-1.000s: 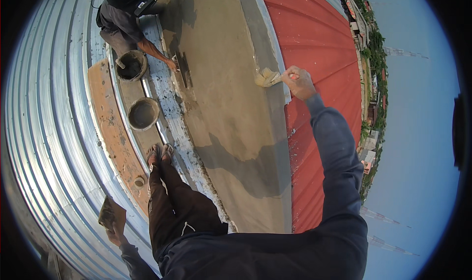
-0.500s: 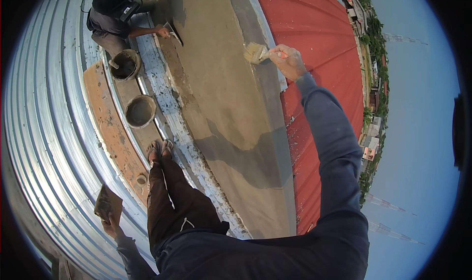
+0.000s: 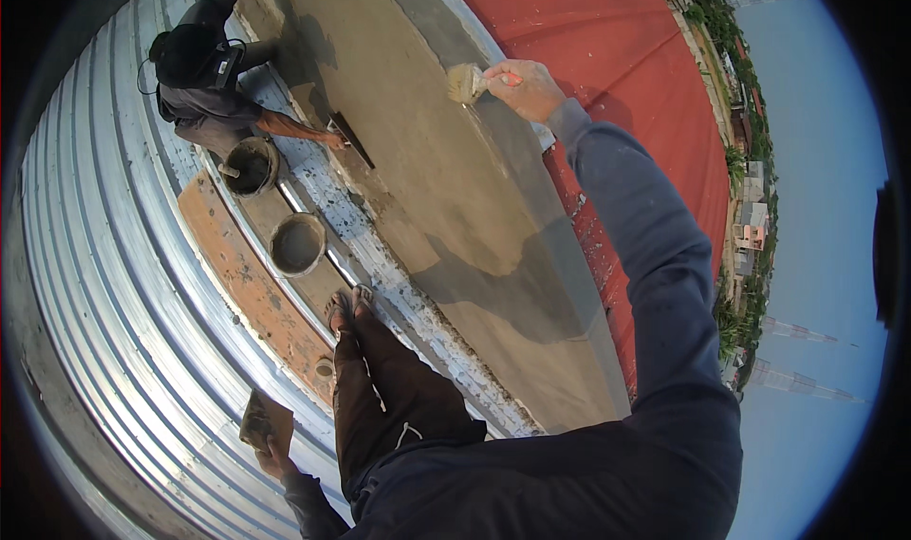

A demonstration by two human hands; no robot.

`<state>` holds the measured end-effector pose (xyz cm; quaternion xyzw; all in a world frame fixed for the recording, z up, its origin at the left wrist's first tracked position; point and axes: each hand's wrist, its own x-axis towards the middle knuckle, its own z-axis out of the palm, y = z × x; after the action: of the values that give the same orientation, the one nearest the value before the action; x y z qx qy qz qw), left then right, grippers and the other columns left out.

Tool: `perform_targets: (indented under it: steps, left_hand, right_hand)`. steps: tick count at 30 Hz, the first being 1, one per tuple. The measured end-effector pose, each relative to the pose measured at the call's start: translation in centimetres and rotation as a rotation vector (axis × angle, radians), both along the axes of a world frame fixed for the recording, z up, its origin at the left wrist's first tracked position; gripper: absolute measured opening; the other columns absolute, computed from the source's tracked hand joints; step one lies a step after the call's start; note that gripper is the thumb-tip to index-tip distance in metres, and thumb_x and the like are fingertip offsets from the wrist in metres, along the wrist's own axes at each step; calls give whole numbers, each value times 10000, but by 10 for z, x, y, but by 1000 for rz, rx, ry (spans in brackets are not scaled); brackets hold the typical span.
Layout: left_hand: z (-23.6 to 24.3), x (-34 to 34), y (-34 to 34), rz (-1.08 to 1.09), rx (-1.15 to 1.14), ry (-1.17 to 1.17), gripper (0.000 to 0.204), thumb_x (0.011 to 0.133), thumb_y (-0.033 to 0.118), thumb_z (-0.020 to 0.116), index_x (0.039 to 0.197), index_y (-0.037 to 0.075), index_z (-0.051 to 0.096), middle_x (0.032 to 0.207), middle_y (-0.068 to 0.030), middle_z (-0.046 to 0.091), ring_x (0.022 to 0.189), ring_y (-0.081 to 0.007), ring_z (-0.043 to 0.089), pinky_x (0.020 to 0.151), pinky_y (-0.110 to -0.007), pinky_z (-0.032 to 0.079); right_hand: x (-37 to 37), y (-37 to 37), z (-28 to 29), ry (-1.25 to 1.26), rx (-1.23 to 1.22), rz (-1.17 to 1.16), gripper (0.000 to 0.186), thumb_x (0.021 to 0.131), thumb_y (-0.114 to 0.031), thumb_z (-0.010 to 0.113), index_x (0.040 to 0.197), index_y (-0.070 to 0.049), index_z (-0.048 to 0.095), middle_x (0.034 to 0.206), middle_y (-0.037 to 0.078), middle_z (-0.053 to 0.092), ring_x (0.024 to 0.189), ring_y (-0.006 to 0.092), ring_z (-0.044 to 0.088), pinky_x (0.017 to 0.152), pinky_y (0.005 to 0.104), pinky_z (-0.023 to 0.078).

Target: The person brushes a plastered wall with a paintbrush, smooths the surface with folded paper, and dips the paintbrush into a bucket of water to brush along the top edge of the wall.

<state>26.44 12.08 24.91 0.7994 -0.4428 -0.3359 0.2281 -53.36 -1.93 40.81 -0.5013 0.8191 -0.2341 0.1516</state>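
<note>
My right hand (image 3: 529, 88) is closed around the handle of a wide paintbrush (image 3: 464, 83) with pale bristles. The bristles rest on the wet grey cement surface (image 3: 408, 151), close to its raised far edge beside the red roof. Down at the lower left, my left hand (image 3: 275, 459) grips a flat, square, cement-stained board (image 3: 267, 419), held over the metal sheets. How the fingers sit behind the board is partly hidden. A co-worker's hand (image 3: 334, 140) holds a flat trowel (image 3: 353, 141) at the cement's near border.
Two cement buckets, one with a handle sticking out (image 3: 266, 153) and one holding grey mix (image 3: 323, 232), stand ahead of my feet. A worn plank (image 3: 247, 265) lies on the corrugated metal roof (image 3: 114, 284). The red roof (image 3: 588, 46) slopes away on the right.
The whole view has turned, with the lower scene shifting right. The co-worker's trowel has come nearer to me along the cement, and their other arm now stretches upward. Both my hands keep their grips.
</note>
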Motion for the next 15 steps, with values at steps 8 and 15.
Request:
perform_targets:
  steps: [8,15]
  left_hand:
    - [-3,14,-2,48,-16,-11,462,801,321,672,1013,-72,552,931,-159,609,812,-243,563,744,-369,453]
    - [2,13,-30,-49,30,12,417,788,279,702,980,-60,554,933,-152,611,806,-227,560,734,-365,456]
  right_hand:
    - [11,152,31,-73,413,60,271,747,-276,588,878,-52,664,827,152,642,808,319,604,740,381,471]
    - [-17,42,22,2,184,70,283,742,-261,590,909,-43,657,797,137,639,752,262,607,688,354,466]
